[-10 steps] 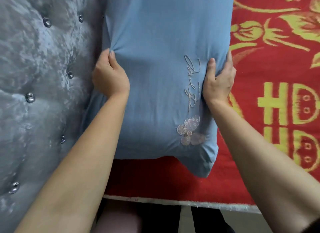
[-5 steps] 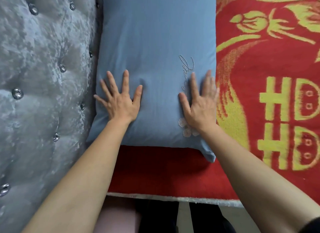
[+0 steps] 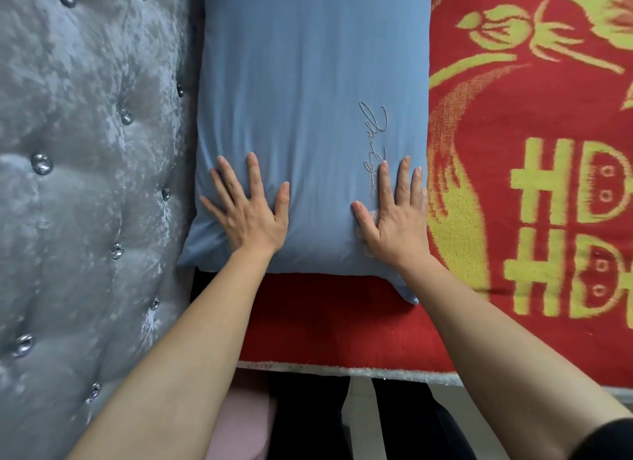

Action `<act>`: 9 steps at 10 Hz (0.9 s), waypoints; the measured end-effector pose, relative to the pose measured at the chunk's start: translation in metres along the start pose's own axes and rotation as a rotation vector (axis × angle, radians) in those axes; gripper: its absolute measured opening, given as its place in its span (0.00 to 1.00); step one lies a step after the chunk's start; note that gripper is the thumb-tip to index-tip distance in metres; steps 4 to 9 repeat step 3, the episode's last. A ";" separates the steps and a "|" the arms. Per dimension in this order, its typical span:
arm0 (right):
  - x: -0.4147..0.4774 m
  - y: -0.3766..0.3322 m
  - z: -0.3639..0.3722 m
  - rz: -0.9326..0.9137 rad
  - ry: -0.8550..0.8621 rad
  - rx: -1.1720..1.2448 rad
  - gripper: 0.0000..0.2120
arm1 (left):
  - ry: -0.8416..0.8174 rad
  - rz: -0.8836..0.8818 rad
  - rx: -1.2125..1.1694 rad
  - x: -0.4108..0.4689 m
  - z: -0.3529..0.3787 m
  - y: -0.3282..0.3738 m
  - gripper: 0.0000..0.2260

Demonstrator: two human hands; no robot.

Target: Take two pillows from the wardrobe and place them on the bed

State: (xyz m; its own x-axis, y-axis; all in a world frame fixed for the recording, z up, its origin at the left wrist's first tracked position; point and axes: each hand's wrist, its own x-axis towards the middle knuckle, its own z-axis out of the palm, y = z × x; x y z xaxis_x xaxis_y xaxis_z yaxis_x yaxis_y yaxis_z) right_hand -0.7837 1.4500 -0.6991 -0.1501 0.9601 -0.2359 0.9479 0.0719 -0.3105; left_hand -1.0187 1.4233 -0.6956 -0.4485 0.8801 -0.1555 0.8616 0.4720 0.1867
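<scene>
A person presses both palms flat onto a blue pillow (image 3: pixel 308 124) lying on a bed covered by a red blanket (image 3: pixel 534 93) with yellow motifs and lettering. The left hand (image 3: pixel 248 213) rests on the pillow's near left part with its fingers spread wide, gripping nothing; the right hand (image 3: pixel 394 216) lies on the near right part, fingers extended and slightly apart, likewise empty, its palm covering part of a pale embroidered motif. A line of embroidered script (image 3: pixel 373 144) runs along the pillow's right side just beyond the right hand's fingertips. The pillow's left edge touches a grey tufted headboard (image 3: pixel 85 185) studded with shiny buttons, which fills the left of the scene, while its right edge lies on the red blanket. The near end of the pillow stops short of the bed's near edge, leaving a strip of red blanket between them, and its near right corner points toward the viewer. Both bare forearms reach in from the near side; a dark sleeve shows at the right arm's near end. Whether a second pillow is on the bed cannot be told.
</scene>
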 end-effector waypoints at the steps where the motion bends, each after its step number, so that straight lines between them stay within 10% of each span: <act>1: -0.013 0.001 -0.009 -0.002 -0.126 -0.068 0.41 | -0.120 0.007 0.078 -0.023 -0.007 -0.002 0.35; 9: -0.016 -0.008 -0.087 -0.112 -0.199 -0.258 0.41 | -0.227 0.225 0.255 -0.030 -0.079 0.000 0.32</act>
